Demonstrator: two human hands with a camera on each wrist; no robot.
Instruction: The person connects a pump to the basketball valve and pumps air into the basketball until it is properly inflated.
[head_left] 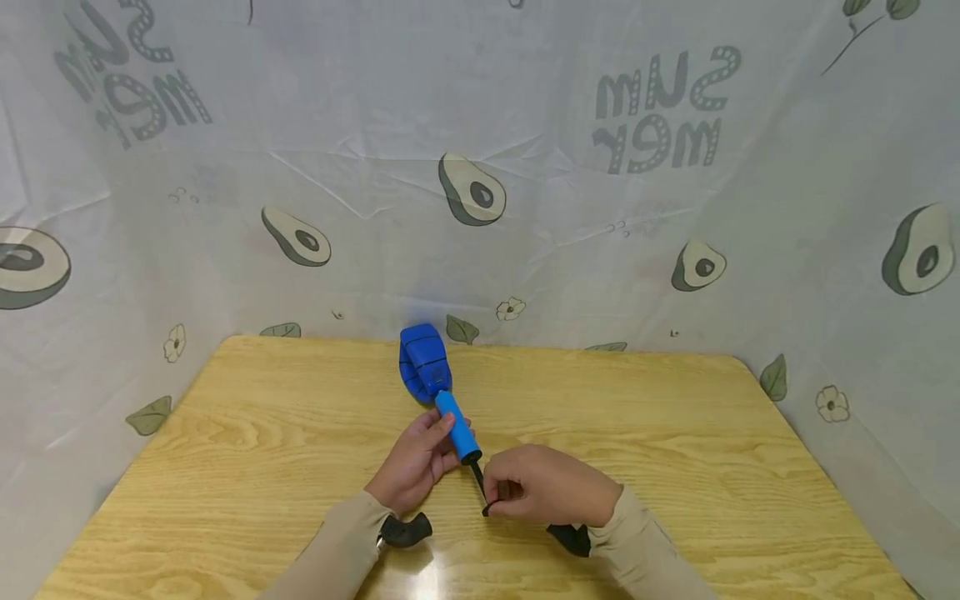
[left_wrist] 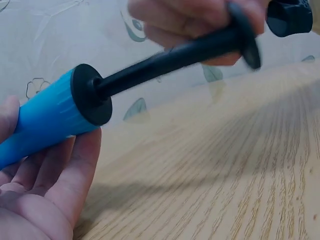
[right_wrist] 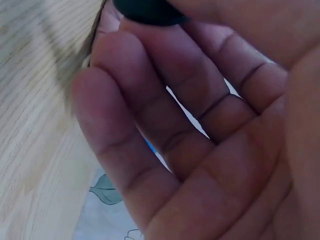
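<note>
A blue hand pump [head_left: 457, 427] slants above the table, its black plunger rod [left_wrist: 170, 62] drawn out of the barrel. My left hand [head_left: 415, 460] grips the blue barrel, thumb on top and fingers beneath. With thumb and fingers my right hand [head_left: 543, 486] pinches the round black end disc [left_wrist: 244, 36] of the plunger. In the right wrist view only the edge of that disc [right_wrist: 150, 11] shows at the top, above the curled fingers. At the pump's far end is a blue inflatable [head_left: 425, 360] with black lines, partly puffed up and folded.
The light wooden table [head_left: 285, 417] stretches out on both sides of the hands. Behind and beside it hangs a pale curtain [head_left: 390, 233] printed with avocados, leaves and lettering. Black wrist mounts [head_left: 406, 530] sit at both cuffs.
</note>
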